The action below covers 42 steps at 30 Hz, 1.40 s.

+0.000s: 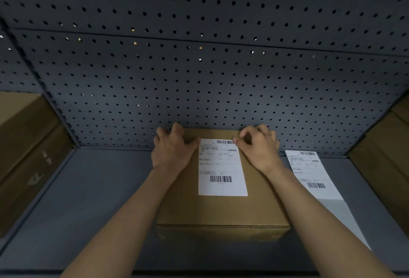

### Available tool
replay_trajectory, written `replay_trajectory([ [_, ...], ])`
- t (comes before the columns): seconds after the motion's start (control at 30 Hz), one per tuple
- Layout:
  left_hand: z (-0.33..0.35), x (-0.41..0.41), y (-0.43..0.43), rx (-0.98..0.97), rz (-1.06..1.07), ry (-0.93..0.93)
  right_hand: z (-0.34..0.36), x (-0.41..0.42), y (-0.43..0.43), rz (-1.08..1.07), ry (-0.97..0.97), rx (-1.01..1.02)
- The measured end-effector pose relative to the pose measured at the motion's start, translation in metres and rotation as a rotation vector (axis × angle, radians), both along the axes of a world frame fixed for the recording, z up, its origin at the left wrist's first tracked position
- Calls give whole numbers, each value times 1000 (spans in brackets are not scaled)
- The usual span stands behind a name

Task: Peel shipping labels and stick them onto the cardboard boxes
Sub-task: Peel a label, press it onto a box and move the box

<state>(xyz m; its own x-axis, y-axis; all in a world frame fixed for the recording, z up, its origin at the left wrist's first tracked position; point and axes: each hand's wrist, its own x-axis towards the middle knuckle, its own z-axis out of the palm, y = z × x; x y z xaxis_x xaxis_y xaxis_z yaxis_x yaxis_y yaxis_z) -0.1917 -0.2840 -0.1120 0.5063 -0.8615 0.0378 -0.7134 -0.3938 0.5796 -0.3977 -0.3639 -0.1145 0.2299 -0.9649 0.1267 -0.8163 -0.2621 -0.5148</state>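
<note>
A brown cardboard box sits in the middle of the grey shelf, against the pegboard. A white shipping label with two barcodes lies flat on its top. My left hand rests on the box's far left part, thumb touching the label's upper left corner. My right hand presses with thumb and fingertips at the label's upper right corner. To the right of the box a strip of further labels on its backing lies on the shelf.
A grey perforated pegboard forms the back wall. Large cardboard boxes stand at the left and at the right ends of the grey shelf.
</note>
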Motion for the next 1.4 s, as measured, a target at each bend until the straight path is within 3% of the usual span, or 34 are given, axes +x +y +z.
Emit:
replay_trajectory([
  [0.5,12,-3,7,26,-13,73,5,-1,0,4,-14,32],
  [0.73,1,3,41,-28,-78,208,4,-27,44,224,-124,-190],
  [0.93,-9,-1,65,-64,-115,415,-1,-43,89,666,109,-313],
  [1.07,-18,0,68,-111,-122,556,0,-50,105,822,316,-238],
  [1.2,-20,-1,68,-151,-121,611,1,-46,102,852,481,-152],
  [1.4,-20,-1,69,-166,-114,619,9,-21,62,729,540,6],
])
